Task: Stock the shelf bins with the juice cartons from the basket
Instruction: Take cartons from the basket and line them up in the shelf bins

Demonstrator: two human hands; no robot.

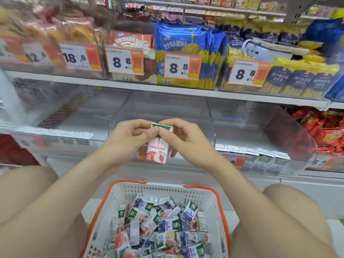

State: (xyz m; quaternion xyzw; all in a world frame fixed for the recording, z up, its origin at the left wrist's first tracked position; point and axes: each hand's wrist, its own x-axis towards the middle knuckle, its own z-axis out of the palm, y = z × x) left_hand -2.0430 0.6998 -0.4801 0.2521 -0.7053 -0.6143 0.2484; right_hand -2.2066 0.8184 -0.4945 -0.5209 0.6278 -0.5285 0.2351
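Basket: down low between the knees sits the white basket (167, 191) with its orange rim, and it's heaped with juice cartons (163, 226), peach and blueberry prints jumbled at every angle.
Held carton: one peach juice carton (157, 150) is up in front of the middle clear bin (167, 108), above the basket and clear of the pile.
Left hand: the left hand (128, 139) comes in from the left, its fingers (151, 134) pinching the carton's green top.
Right hand: the right hand (186, 139) meets it from the other side, thumb and forefinger curled onto that same top edge, with lower fingers behind the carton.
Carton heading: it's upright, long axis vertical, green cap end up, peach face turned toward the camera.
Right bin: the clear bin on the right (290, 127) has a row of cartons (260, 153) standing along its front wall.
Left bin: a blurred row of cartons (61, 135) lines the front there too.
Shelf above: blue biscuit packs (182, 40) stand in bins behind orange price tags (182, 67).
Far right: red snack bags (327, 131) are piled beside the right bin.
In the way: both hands and the carton cover the middle bin's front wall.
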